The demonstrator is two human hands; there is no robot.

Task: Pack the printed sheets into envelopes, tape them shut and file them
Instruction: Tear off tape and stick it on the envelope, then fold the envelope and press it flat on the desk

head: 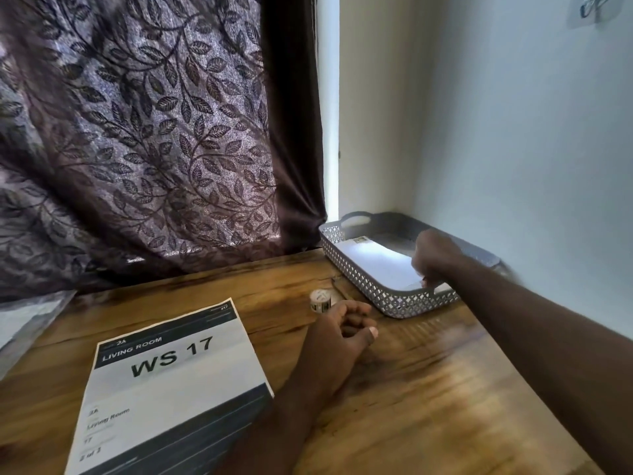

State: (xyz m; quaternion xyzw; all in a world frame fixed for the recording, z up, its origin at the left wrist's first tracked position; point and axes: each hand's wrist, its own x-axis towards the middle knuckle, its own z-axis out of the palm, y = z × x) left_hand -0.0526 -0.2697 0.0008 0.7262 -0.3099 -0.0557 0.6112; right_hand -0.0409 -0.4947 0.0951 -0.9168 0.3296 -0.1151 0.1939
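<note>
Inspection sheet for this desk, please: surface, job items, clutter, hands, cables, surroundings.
Surface: wooden table, bare grain visible.
Job's things: printed sheet flat on the table; envelope in grey basket; tape roll beside the basket.
Clutter: apparent plastic sleeve at left edge.
Hands: left hand rests loosely curled, holds nothing; right hand over envelope, grip blurred.
Cables: nothing seen.
Surroundings: leaf-patterned curtain, pale wall, wall hook.

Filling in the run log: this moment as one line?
right hand: at envelope in basket, grip blurred; left hand: resting on table, empty; WS 17 sheet: on table
</note>
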